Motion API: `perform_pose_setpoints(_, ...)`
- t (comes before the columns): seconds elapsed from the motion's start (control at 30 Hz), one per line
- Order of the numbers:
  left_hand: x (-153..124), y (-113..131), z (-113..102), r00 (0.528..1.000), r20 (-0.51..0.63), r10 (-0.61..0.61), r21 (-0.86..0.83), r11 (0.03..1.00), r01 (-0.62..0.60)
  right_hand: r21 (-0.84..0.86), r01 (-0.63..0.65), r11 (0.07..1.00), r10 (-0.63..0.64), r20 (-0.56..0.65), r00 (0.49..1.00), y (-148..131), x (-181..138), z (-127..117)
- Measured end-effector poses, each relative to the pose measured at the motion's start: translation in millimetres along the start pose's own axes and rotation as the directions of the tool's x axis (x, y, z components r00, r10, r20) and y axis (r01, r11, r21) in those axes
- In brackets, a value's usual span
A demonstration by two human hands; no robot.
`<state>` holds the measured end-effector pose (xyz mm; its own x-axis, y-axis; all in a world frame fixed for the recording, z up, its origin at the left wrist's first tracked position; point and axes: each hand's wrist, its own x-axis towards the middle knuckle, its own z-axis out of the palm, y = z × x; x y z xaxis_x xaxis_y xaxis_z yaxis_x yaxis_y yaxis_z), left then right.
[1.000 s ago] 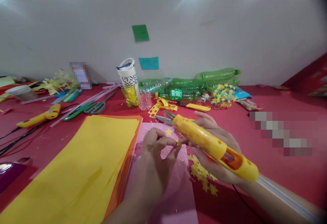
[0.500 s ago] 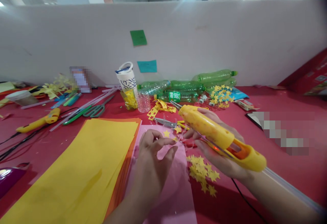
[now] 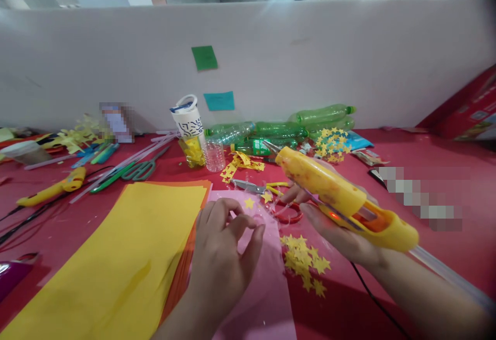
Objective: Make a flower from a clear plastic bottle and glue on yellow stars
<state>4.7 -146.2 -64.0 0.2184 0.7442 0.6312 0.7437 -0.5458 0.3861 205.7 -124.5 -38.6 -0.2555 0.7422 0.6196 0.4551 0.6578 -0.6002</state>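
My right hand [image 3: 349, 242] is wrapped round a yellow glue gun [image 3: 323, 182], its metal nozzle aimed up and to the left. A clear glue stick [image 3: 445, 270] juts from its back end, and a small red light glows on its side. Over a pink sheet [image 3: 259, 304], my left hand [image 3: 220, 247] has its thumb and forefinger brought together in a pinch; anything between them is too small to make out. Just beyond those fingertips lies a yellow paper star [image 3: 249, 203]. A pile of yellow stars [image 3: 306, 260] rests between the two hands on the red tabletop.
Yellow paper [image 3: 116, 247] is stacked at left. Scissors [image 3: 250, 186] lie behind my hands, near a clear plastic cup [image 3: 214, 156] and a white tumbler [image 3: 188, 123]. Green bottles [image 3: 282, 130] line the wall. Another glue gun [image 3: 58, 187] lies far left; a black cord [image 3: 372, 291] runs under my right arm.
The glue gun has shifted slightly right and tilted a little. My left hand has moved slightly left and down, fingers still pinched. The whole view has slid slightly.
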Motion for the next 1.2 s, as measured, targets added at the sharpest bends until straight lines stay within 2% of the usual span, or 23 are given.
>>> perform_pose_setpoints(0.17,0,-1,0,0.995,-0.103,0.008,0.041,0.999,-0.004,0.027,0.020,0.999,-0.020,-0.016,1.000,-8,4,8)
perform_pose_setpoints(0.3,-2,-1,7,0.999,-0.022,-0.030,0.078,0.996,0.032,-0.060,0.048,0.997,-0.047,0.024,0.999,-5,4,17)
perform_pose_setpoints(0.43,-4,3,13,0.992,0.048,-0.120,0.013,0.993,0.119,-0.021,0.007,1.000,-0.006,0.047,0.999,5,-1,23)
perform_pose_setpoints(0.53,-6,6,14,0.988,0.081,-0.134,-0.047,0.989,0.138,-0.015,0.054,0.998,-0.053,0.061,0.997,8,-4,27)
perform_pose_setpoints(0.6,-6,7,15,0.991,0.071,-0.114,-0.058,0.991,0.118,-0.024,0.108,0.994,-0.107,0.041,0.993,9,-4,29)
perform_pose_setpoints(0.73,-6,7,20,0.996,-0.021,-0.087,-0.009,0.996,0.087,-0.027,0.150,0.988,-0.150,0.010,0.989,6,-5,31)
perform_pose_setpoints(1.0,-5,6,22,0.998,-0.026,-0.060,-0.004,0.998,0.060,-0.036,0.197,0.980,-0.192,0.106,0.976,0,-7,28)
perform_pose_setpoints(1.2,-4,8,19,0.996,-0.010,-0.092,-0.039,0.995,0.092,-0.076,0.207,0.975,-0.201,0.079,0.976,0,-9,28)
